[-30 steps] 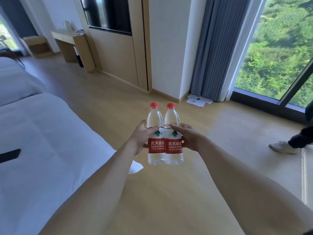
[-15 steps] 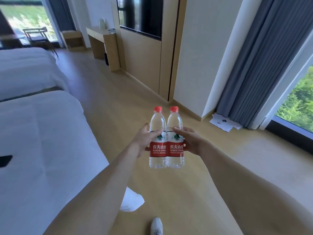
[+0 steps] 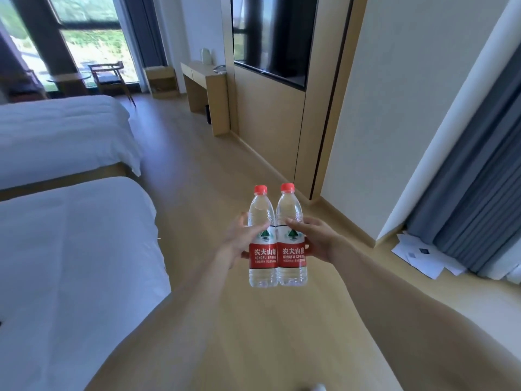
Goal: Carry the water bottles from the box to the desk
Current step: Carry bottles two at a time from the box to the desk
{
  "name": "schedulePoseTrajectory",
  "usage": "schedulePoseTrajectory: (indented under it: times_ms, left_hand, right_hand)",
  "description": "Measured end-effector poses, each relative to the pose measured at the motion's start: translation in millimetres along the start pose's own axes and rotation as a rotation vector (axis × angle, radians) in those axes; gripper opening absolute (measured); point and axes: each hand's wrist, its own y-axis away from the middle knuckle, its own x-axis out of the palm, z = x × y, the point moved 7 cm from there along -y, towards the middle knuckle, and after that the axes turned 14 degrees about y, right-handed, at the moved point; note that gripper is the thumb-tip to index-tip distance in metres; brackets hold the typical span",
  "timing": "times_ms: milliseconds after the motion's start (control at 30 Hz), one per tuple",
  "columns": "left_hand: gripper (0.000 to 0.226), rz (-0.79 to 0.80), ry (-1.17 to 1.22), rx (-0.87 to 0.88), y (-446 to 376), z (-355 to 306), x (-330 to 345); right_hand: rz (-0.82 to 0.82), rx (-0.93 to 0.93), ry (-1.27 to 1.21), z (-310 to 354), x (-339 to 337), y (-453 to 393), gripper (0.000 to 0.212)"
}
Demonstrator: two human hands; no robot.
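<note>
out in front, my left hand (image 3: 239,244) and right hand (image 3: 318,241) each hold a bottle: left bottle (image 3: 262,249), right bottle (image 3: 291,246). i should keep them upright and walk slowly to what looks like the desk (image 3: 204,77).

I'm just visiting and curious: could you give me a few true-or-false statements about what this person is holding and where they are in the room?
1. Each hand holds one water bottle: left hand the left bottle, right hand the right bottle. True.
2. The bottles have blue caps. False: both caps are red.
3. The bottles are upright and side by side. True.
4. The bottles already stand on the desk. False: they are held above the floor, and the desk lies ahead by the wall.
5. A kettle sits on the desk. True.
</note>
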Motion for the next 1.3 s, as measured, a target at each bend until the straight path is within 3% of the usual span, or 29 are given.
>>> schedulePoseTrajectory:
  times_ms: [500,733,800,933,1300]
  left_hand:
    - [0.045,-0.284,0.068,0.049,-279.1,-101.1,-57.4]
    - [0.049,-0.365,0.13,0.103,-377.1,-147.5,-98.5]
    - [0.048,-0.367,0.139,0.114,-407.2,-156.3,-114.3]
    - [0.041,-0.356,0.147,0.132,-474.0,-173.3,-153.4]
    - [0.04,-0.31,0.186,0.087,-693.9,-265.8,-296.8]
  right_hand:
    - [0.28,-0.081,0.055,113.3,-59.4,-332.5,0.045]
    - [0.412,-0.109,0.059,165.9,-55.3,-461.8,0.059]
    - [0.441,-0.105,0.062,176.8,-50.9,-498.2,0.055]
    - [0.441,-0.101,0.064,197.4,-41.4,-579.3,0.048]
    - [0.368,-0.106,0.047,307.9,1.9,-801.9,0.063]
